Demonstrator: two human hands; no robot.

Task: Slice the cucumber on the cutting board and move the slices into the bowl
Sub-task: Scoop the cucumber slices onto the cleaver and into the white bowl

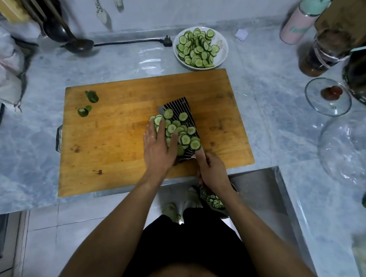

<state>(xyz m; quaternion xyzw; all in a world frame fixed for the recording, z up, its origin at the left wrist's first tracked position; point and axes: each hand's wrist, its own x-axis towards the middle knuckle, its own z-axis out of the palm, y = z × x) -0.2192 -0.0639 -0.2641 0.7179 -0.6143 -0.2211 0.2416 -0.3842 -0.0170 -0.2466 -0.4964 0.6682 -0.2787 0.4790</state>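
right grip (211, 170) clamps cleaver (180, 119); left grip (159, 143), fingers straight, presses slices (183, 134) onto it.

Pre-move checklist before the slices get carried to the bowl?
1. Green cucumber slices loaded on the ribbed dark cleaver blade: ok.
2. Left hand pressing the pile against the blade: ok.
3. Right hand gripping the handle: ok.
4. White ceramic bowl has room: ok, though already well filled.
5. Path over the wooden cutting board to the bowl: ok.
6. All slices on the blade: not ok, some lie at the left edge.
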